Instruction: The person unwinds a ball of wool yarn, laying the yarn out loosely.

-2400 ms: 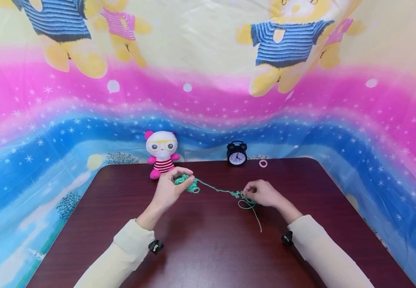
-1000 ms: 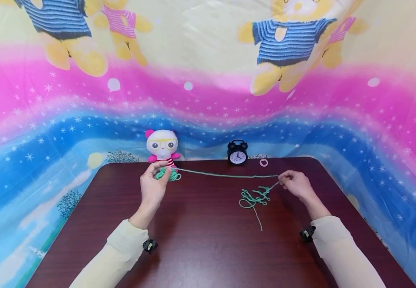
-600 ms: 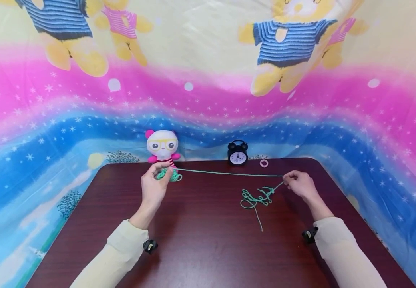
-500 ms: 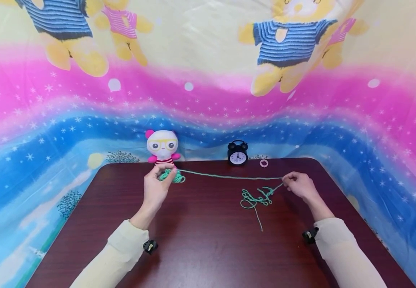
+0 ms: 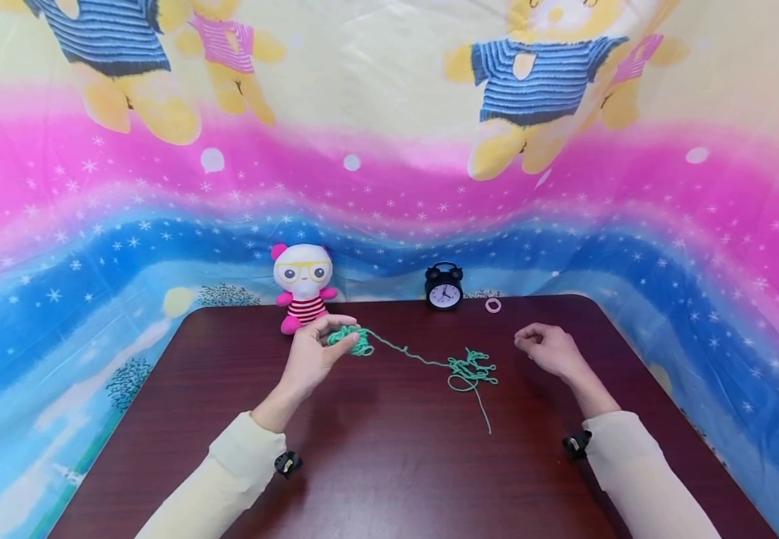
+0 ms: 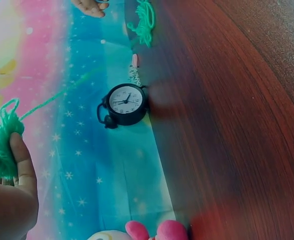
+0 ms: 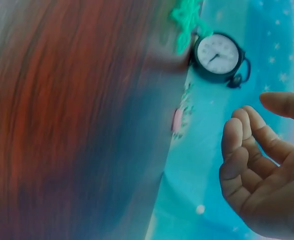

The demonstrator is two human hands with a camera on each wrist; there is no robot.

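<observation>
My left hand (image 5: 310,358) pinches a small bundle of green yarn (image 5: 350,340) between thumb and fingers, in front of the plush panda. In the left wrist view, the thumb presses on the bundle (image 6: 7,142). A slack strand (image 5: 409,354) runs rightward from it to a loose tangle of the same yarn (image 5: 473,368) on the table, whose tail points toward the near edge. Right of the tangle, my right hand (image 5: 554,352) hangs apart from the yarn. Its fingers (image 7: 232,140) are loosely curled, the thumb stands away from them, and nothing lies between.
At the back of the dark wooden table (image 5: 389,464) sits a panda plush (image 5: 304,281) in a striped outfit. A black alarm clock (image 5: 444,288) stands farther right, with a pink ring (image 5: 493,305) beside it. A printed cloth (image 5: 389,195) hangs behind the table.
My right hand has let go of the yarn, which was drawn taut between the hands and now sags to the tangle. My left hand has moved a little right with the bundle.
</observation>
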